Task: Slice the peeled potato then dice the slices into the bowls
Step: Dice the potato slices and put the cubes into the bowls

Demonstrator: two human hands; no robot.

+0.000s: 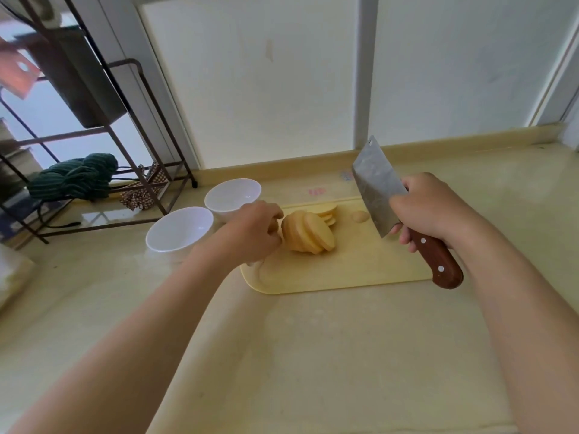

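A: Where is the potato now?
B: It lies on the board (344, 270) as pale yellow slices (308, 233). They lean on each other like fallen cards, with a few lying flat behind them. The white round bowls (178, 230) stand just left of the board, and I see nothing in them.
A: And the hands?
B: The right hand (429, 211) grips the knife (376, 186) by its brown wooden handle, with the blade lifted over the board. The left hand (253, 233) has its fingers curled against the left end of the slices. I cannot tell if it pinches a piece.
A: What can go wrong?
B: I think the slices are moist and smooth, so the stack may slide under the wide steel blade, with the knuckles so near. The board looks like thin plastic, and the bench (313, 355) is glossy, so it may slip.
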